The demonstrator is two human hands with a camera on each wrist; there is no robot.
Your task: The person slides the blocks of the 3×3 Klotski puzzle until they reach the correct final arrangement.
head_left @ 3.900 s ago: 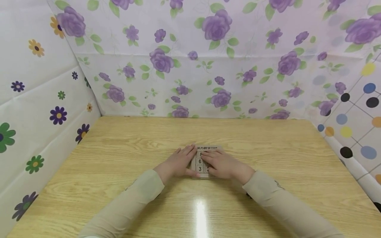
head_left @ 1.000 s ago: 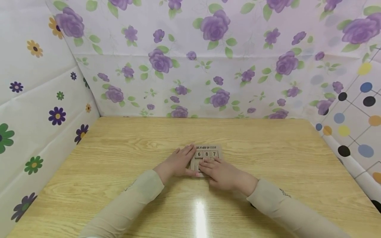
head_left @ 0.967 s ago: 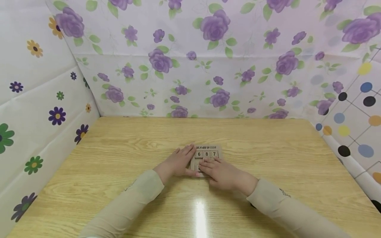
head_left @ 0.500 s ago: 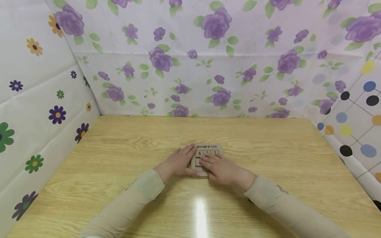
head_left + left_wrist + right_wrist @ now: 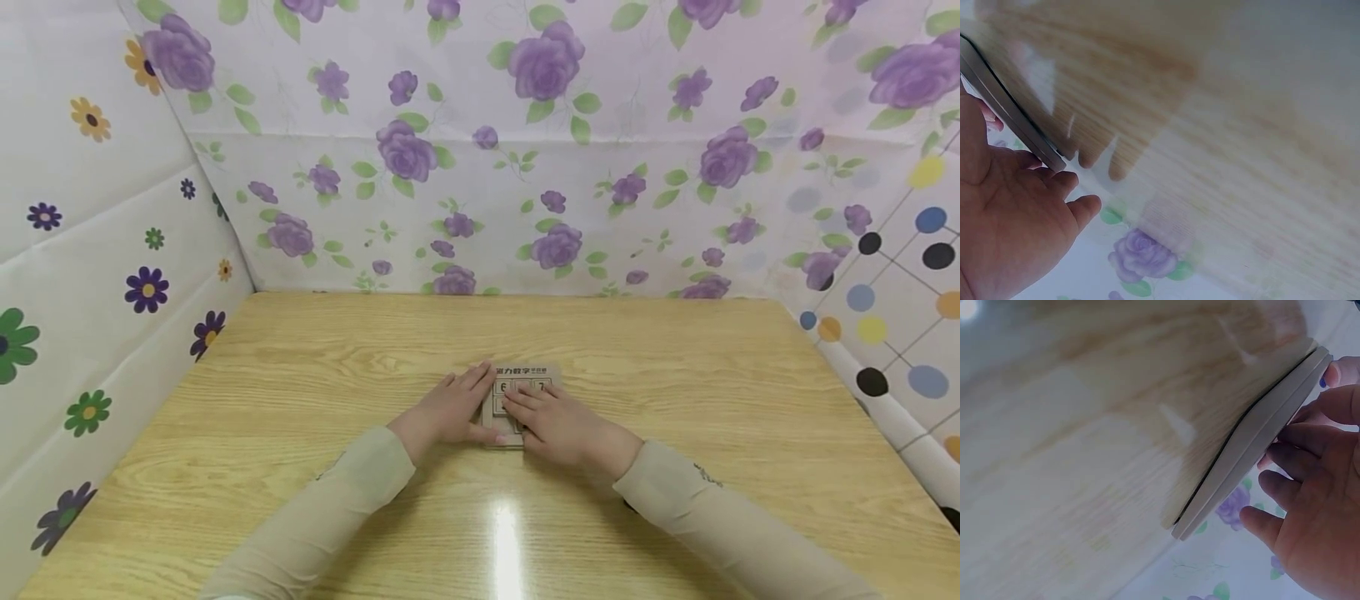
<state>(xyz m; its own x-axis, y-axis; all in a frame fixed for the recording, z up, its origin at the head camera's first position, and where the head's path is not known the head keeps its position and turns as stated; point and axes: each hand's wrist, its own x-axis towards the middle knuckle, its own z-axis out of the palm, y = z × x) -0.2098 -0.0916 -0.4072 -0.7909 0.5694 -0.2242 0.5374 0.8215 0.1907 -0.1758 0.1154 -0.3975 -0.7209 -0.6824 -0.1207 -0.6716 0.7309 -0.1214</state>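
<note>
Your left hand [image 5: 446, 414], fingers extended, lay along the edge of the board [image 5: 504, 427], likely bracing it flat on the table [image 5: 675, 358]; your right hand [image 5: 564, 422], grasping nothing, rested over the tiles [image 5: 503, 387], apparently to push, not lift.

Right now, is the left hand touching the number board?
Touching. The left wrist view shows the left hand with fingers against the side edge of the number board.

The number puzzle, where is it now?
In the head view, the number puzzle lies on the wooden table, below and slightly right of centre, with the left hand along its left edge and the right hand over its right side.
</note>
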